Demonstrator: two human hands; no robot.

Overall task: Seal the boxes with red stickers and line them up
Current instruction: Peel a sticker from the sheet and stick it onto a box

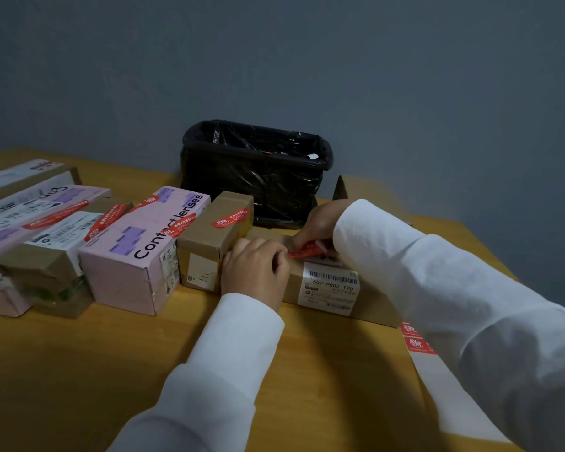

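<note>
On the wooden table [79, 370], a brown cardboard box [323, 298] with a barcode label lies at about four o'clock from frame centre, and both hands work on its top. The left hand [255, 269] rests curled on the box, fingertips pinching one end of a crumpled red sticker [307, 249], while the right hand [320, 223] pinches the other end. At nine o'clock of this box stands a row of sealed boxes [137, 249]; a black-lined bin [258, 171] sits at twelve o'clock.

You're working a crumpled red sticker [307, 248] over a flat brown box [327, 290] with a barcode label, lying beside 2 sealed boxes: brown [209, 243] and pink [144, 252].
</note>
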